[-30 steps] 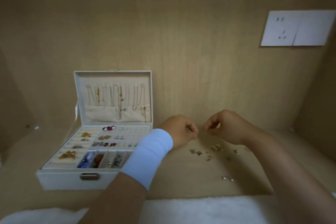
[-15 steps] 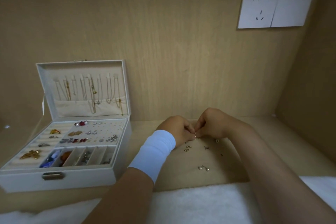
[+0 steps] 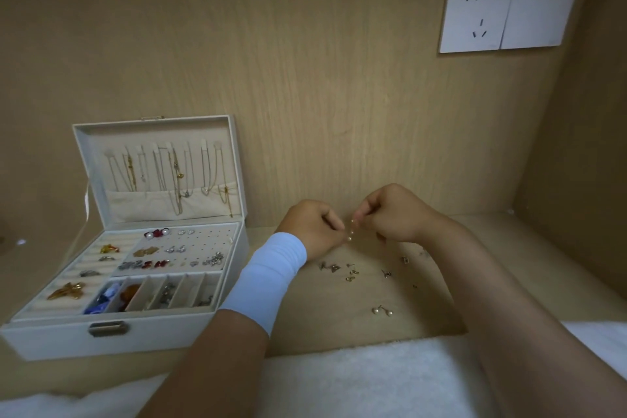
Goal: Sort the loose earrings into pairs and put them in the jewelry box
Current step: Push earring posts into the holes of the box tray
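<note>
A white jewelry box [image 3: 112,336] stands open at the left, with necklaces hung in its lid and earrings and brooches in its trays. To its right my left hand [image 3: 312,224] and my right hand [image 3: 393,214] meet over the wooden surface. Between their fingertips they pinch a small dangling earring with pale beads [image 3: 351,231]. Several loose earrings [image 3: 353,273] lie scattered on the wood below the hands. A pearl stud pair [image 3: 381,310] lies nearer to me.
A wooden back wall carries a white socket plate [image 3: 505,12] at the upper right. A side wall closes the space on the right. White fluffy cloth [image 3: 356,380] covers the front edge. A white band wraps my left wrist [image 3: 268,278].
The hands came together from apart and now hold the beaded earring between them, slightly raised. The view shifted right, so the box sits further left.
</note>
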Available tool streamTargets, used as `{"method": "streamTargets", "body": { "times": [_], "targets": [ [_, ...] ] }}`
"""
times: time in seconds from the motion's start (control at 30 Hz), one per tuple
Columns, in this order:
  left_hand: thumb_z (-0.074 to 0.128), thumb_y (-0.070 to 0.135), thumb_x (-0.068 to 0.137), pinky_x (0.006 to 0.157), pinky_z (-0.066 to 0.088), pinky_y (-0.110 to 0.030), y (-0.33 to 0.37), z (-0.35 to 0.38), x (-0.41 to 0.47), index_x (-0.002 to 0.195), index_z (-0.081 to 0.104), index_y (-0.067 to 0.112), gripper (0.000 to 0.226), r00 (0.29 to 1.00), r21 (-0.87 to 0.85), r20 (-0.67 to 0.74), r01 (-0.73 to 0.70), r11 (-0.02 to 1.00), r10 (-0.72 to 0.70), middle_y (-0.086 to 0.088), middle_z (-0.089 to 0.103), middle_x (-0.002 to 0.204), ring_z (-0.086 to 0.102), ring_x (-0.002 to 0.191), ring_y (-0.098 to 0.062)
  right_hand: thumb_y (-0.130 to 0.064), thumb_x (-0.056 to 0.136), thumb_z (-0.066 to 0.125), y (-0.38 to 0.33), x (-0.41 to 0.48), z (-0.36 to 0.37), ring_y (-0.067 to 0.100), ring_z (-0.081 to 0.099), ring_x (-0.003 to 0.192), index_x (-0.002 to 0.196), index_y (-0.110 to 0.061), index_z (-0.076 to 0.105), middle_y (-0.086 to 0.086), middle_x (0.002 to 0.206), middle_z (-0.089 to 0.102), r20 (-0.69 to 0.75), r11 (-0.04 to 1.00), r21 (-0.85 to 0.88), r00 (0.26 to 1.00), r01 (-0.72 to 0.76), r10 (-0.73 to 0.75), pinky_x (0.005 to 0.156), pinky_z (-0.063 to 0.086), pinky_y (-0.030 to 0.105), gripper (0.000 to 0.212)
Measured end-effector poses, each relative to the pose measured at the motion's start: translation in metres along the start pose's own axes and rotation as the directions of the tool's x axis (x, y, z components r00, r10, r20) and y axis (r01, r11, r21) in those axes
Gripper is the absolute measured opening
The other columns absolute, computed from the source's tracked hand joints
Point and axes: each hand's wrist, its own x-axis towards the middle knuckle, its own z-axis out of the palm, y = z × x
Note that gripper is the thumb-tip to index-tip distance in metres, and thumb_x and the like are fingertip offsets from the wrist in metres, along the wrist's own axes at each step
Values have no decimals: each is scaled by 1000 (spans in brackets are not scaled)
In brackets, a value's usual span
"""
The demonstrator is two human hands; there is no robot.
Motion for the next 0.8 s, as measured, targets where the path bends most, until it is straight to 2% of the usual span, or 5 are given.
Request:
{"method": "streamTargets", "body": {
  "times": [0.1,0.23,0.37,0.5,0.8],
  "targets": [
    [73,25,81,74,52,-20,1,-17,-4,82,68,27,5,1000,-55,-8,1,998,-1,12,66,71,65,76,-7,-3,87,64,-17,-2,7,18,59,50,82,-10,75,9,73,71,-20,993,116,1000,25,-23,52,53,29,14],
    [66,22,87,69,45,-17,-8,-50,-13,87,73,23,7,999,28,-10,-40,999,40,10,65,76,59,74,-6,-5,88,65,-45,-12,20,20,60,49,92,-3,69,1,69,63,-37,960,275,998,56,-48,38,36,18,6],
    [68,27,88,67,45,-18,-21,-92,-28,82,71,27,7,995,43,-47,-84,996,86,7,66,76,59,71,-7,-11,88,70,-70,-19,37,21,67,53,96,-5,67,8,80,70,-22,920,382,997,83,-81,46,41,28,11],
    [69,17,90,63,55,-23,-35,-131,-39,88,72,15,3,996,-65,-41,-78,995,76,-6,71,81,64,68,-11,-9,90,70,-97,-18,52,23,68,57,101,-4,66,6,93,77,20,850,519,993,88,-115,45,45,27,13],
    [68,15,90,76,59,-30,-93,-179,-48,93,74,16,7,988,-192,-153,-24,981,-6,3,75,85,67,66,-9,-8,90,70,-144,19,106,16,52,45,93,-6,73,8,81,74,39,843,530,990,97,-138,41,36,23,5]
  ]
}}
